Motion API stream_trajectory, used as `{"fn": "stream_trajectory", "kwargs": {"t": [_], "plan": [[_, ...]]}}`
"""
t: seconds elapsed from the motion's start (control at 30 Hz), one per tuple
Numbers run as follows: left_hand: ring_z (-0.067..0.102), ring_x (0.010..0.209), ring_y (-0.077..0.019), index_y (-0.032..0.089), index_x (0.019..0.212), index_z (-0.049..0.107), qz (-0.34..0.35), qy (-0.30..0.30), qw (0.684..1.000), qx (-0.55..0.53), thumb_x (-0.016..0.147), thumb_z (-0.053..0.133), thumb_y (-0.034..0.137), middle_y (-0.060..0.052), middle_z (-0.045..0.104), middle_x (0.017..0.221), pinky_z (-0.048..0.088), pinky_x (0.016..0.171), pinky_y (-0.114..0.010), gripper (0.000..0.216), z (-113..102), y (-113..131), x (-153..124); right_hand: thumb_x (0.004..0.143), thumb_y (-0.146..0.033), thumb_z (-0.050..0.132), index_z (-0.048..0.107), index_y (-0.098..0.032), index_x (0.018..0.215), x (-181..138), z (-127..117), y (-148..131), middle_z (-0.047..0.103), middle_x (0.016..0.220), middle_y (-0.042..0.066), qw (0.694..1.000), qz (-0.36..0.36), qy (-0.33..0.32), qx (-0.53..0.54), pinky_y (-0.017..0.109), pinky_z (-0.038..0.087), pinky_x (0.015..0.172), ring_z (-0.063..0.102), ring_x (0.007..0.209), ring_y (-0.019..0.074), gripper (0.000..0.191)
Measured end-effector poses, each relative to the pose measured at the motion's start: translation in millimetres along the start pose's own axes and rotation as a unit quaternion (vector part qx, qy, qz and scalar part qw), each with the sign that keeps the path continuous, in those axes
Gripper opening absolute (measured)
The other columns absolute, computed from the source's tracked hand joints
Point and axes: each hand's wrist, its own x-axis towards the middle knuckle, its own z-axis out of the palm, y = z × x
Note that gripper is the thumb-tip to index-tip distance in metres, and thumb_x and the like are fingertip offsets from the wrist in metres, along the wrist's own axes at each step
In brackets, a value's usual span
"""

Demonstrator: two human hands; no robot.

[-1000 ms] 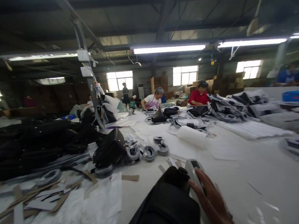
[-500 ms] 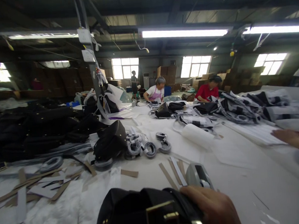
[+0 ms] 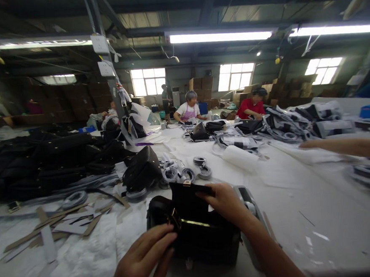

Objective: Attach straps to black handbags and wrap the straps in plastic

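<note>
A black handbag [image 3: 208, 246] stands on the table right in front of me, its flap [image 3: 187, 201] lifted and a gold zipper [image 3: 195, 223] showing beneath. My right hand [image 3: 224, 201] grips the raised flap by its edge, thumb on the inner face. At the bag's left side, the fingers of my left hand [image 3: 145, 257] are pinched on a black strap beside a gold buckle [image 3: 175, 218]; the fingertips are partly hidden. Just right of the bag is a grey tape dispenser [image 3: 249, 203], partly covered by my right forearm.
Black bags [image 3: 47, 160] pile up at left, with cardboard strips [image 3: 45, 228] and crumpled white paper [image 3: 85, 255] nearer me. Wrapped coiled straps [image 3: 170, 173] lie beyond the handbag. Another person's arm [image 3: 347, 146] reaches in from the right. Two people work across the table.
The handbag has been turned, and its flap now stands raised with the zipper exposed. My left hand has come into view at the strap; my right has moved onto the flap.
</note>
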Motion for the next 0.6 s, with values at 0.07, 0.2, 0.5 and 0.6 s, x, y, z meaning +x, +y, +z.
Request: {"fn": "stream_trajectory", "kwargs": {"t": [0.07, 0.2, 0.5, 0.6], "plan": [[0.056, 0.124, -0.0323, 0.034, 0.108, 0.076, 0.043, -0.066, 0.997, 0.008, 0.079, 0.072, 0.025, -0.006, 0.07, 0.124, 0.031, 0.115, -0.042, 0.031, 8.3, 0.2, 21.3, 0.084, -0.038, 0.064, 0.074, -0.021, 0.069, -2.3, -0.9, -1.4, 0.066, 0.058, 0.0, 1.0, 0.007, 0.0, 0.025, 0.026, 0.032, 0.056, 0.055, 0.056, 0.016, 0.025], [0.065, 0.108, -0.0338, 0.031, 0.099, 0.079, 0.059, -0.135, 0.989, 0.001, 0.073, 0.078, 0.025, -0.009, 0.077, 0.106, 0.01, 0.119, -0.054, 0.027, 13.9, -11.1, 55.6, 0.084, -0.04, 0.063, 0.075, -0.019, 0.072, -4.6, -3.2, -0.4, 0.064, 0.054, -0.002, 0.997, 0.032, -0.019, 0.071, 0.024, 0.035, 0.052, 0.056, 0.053, 0.0144, 0.028], [0.068, 0.089, -0.0299, 0.026, 0.081, 0.076, 0.151, -0.222, 0.933, 0.239, 0.078, 0.064, 0.013, -0.007, 0.076, 0.082, 0.029, 0.109, -0.059, 0.018, 12.8, -6.1, 66.8, 0.091, -0.052, 0.052, 0.074, -0.021, 0.109, -39.6, -19.9, 40.5, 0.074, 0.112, 0.007, 0.982, 0.075, 0.004, 0.174, 0.04, 0.047, 0.099, 0.065, 0.109, 0.0264, 0.042], [0.067, 0.101, -0.032, 0.021, 0.099, 0.073, 0.139, -0.237, 0.915, 0.295, 0.085, 0.061, 0.022, -0.01, 0.076, 0.094, 0.035, 0.106, -0.056, 0.018, 19.1, 2.2, 65.2, 0.094, -0.057, 0.042, 0.07, -0.02, 0.117, -66.0, -14.1, 53.7, 0.073, 0.115, 0.008, 0.975, 0.097, 0.041, 0.197, 0.044, 0.049, 0.098, 0.066, 0.108, 0.0276, 0.051]]}}
